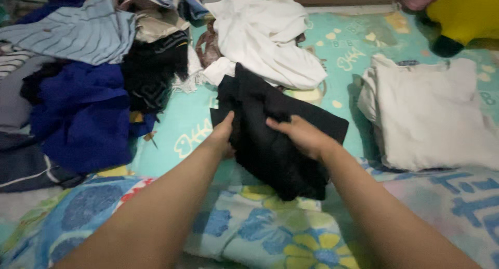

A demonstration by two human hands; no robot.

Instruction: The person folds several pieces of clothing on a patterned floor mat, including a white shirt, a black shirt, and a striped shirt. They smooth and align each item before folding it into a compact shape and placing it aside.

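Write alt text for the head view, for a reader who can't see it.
Both bare hands, left hand and right hand, grip a crumpled black fabric garment above a light-blue patterned mat. A folded cream cloth stack lies to the right; a heap of unfolded blue, black and white clothes lies to the left and behind.

Dim indoor light, soft shadows, no glare. Slight blur overall (forearms at bottom softest), mild stretch toward frame corners.

left: clothes heap (78, 82) blocks | right: folded white stack (436, 118) | near: bedsheet (260, 232) open
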